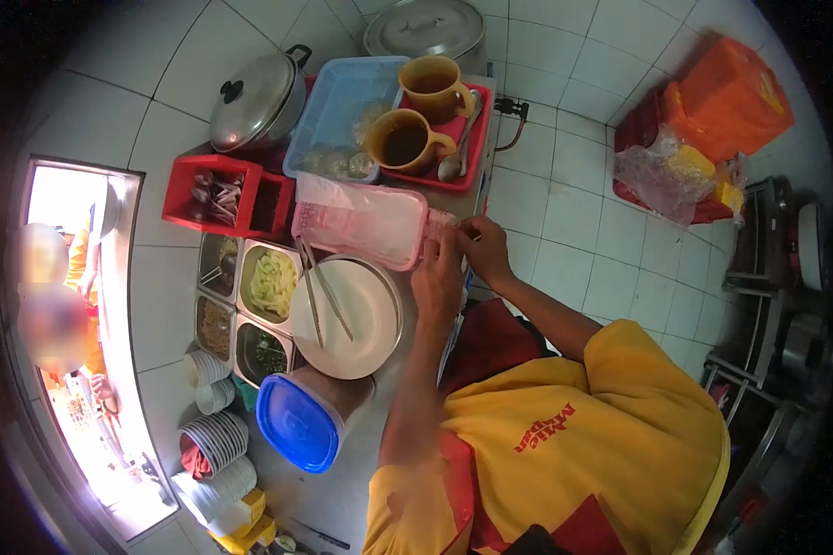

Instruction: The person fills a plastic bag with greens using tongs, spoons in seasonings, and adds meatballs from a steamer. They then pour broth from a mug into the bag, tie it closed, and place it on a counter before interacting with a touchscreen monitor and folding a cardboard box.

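Both of my hands meet at the right end of a pink basket (420,205), which holds a stack of clear plastic bags (356,217). My left hand (438,277) is closed, its fingertips pinching a small crumpled piece of clear plastic bag (442,219). From the other side, my right hand (483,248) pinches the same plastic with bent fingers. Fine detail between the fingertips is too small to make out. Near my left wrist lie white plates (366,347) with metal tongs (311,291) across them.
Two brown mugs (405,146) stand on a red tray (478,153) beside a blue tray (342,83). Food pans (271,282), a red cutlery holder (199,199) and a blue-lidded container (296,423) line the counter. Stacked bowls (215,442) sit by the serving window, with people beyond.
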Motion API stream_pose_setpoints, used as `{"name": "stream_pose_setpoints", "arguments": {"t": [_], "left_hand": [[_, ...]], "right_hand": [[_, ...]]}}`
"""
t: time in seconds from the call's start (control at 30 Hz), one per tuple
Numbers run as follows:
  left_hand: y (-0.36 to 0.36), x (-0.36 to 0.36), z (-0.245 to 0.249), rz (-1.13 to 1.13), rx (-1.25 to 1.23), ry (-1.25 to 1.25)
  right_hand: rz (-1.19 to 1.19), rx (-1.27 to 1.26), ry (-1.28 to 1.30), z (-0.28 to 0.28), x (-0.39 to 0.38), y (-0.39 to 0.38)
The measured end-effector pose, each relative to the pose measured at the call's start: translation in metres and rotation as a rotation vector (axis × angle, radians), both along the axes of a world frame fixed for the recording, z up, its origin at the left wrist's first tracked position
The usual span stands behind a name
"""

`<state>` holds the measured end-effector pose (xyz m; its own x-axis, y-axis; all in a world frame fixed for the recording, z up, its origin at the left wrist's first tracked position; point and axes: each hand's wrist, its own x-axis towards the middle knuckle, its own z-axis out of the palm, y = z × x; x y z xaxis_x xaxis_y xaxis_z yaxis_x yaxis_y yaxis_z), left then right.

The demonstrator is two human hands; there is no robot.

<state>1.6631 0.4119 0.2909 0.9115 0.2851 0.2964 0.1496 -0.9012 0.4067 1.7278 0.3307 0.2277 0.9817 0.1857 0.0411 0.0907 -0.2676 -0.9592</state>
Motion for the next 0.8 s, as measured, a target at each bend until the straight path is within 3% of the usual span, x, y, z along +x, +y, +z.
{"name": "stream_pose_setpoints", "arguments": {"t": [0.23,0.4,0.5,0.57,0.6,0.67,0.8], "left_hand": [[-0.001,0.0,-0.021,0.072,-0.077,0.104],[0.01,-0.003,-0.015,0.034,0.037,-0.099],[0.013,-0.008,-0.008,0.03,0.02,-0.089],[0.014,-0.01,-0.002,0.043,0.0,-0.064],[0.014,-0.011,-0.001,0.05,-0.019,-0.04],[0.015,-0.014,0.001,0.061,-0.011,-0.029],[0.014,-0.018,-0.002,0.077,-0.003,-0.081]], "right_hand": [[0.198,0.147,0.09,0.005,0.008,-0.005],[0.288,0.251,0.145,0.011,0.016,-0.009],[0.276,0.064,-0.022,0.028,0.011,-0.021],[0.37,-0.146,-0.578,0.034,0.009,-0.029],[0.377,-0.146,-0.576,0.038,0.011,-0.03],[0.515,-0.353,-0.9,0.045,0.019,-0.03],[0.654,-0.406,-1.067,0.045,0.039,-0.031]]}}
